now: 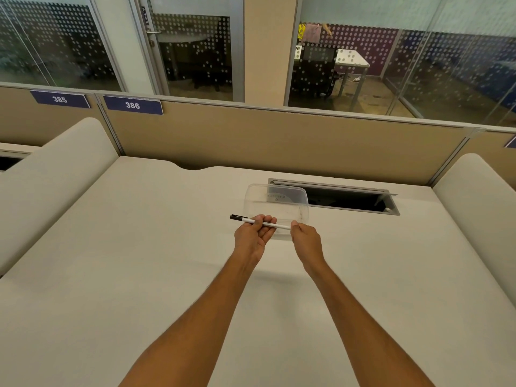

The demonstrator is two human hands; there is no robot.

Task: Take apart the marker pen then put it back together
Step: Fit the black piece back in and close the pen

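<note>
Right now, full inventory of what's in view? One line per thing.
marker pen: 1, white barrel with black cap on its left end, held above the desk between both hands
clear container: 1, transparent plastic, on the desk just behind the hands
desk: 1, off-white, fills the foreground
cable hatch: 1, grey frame, open, dark inside, to the right of the container
partition: 1, tan, along the desk's far edge
number plates: 2, dark blue, 385 and 386, upper left of the partition
left hand: 1, grips the barrel near the cap
right hand: 1, pinches the uncapped end
</note>
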